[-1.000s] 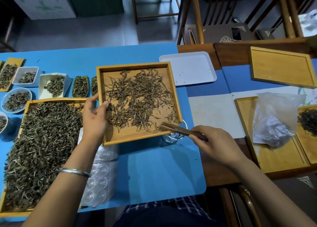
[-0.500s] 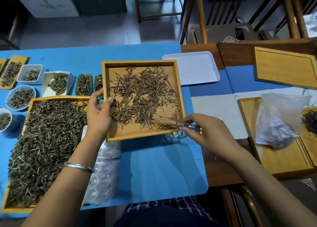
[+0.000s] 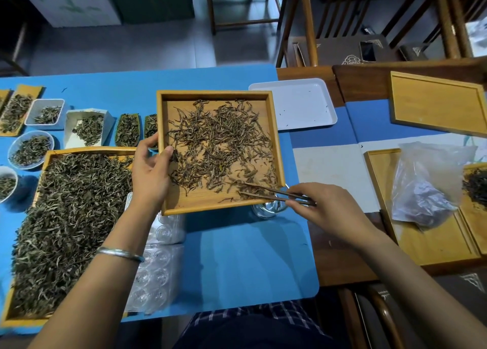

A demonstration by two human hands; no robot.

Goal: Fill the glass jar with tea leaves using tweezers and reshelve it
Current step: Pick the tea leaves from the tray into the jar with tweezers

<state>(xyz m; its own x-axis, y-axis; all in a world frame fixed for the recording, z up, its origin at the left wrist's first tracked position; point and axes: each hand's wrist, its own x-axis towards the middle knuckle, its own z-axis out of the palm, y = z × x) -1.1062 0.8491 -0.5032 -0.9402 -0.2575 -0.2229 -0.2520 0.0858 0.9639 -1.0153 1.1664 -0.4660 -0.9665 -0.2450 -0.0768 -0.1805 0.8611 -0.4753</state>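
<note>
My left hand (image 3: 151, 172) grips the left rim of a square wooden tray (image 3: 274, 137), held tilted above the blue mat. Brown tea leaves (image 3: 218, 148) are spread over its floor. My right hand (image 3: 326, 209) pinches dark wooden tweezers (image 3: 266, 191), whose two tips lie apart among the leaves at the tray's near right corner. A small clear glass jar (image 3: 268, 209) stands on the mat just under that corner, partly hidden by the tray and my fingers.
A big wooden tray of green tea leaves (image 3: 66, 224) fills the left. Small dishes of leaves (image 3: 30, 151) line the far left. Clear plastic jar packs (image 3: 155, 275) lie under my left forearm. A white tray (image 3: 295, 103), wooden trays (image 3: 434, 103) and a plastic bag (image 3: 427, 185) sit right.
The tweezers have pushed further into the leaves at the tray's near right corner, and their tips have spread apart. My left hand keeps its hold on the tray.
</note>
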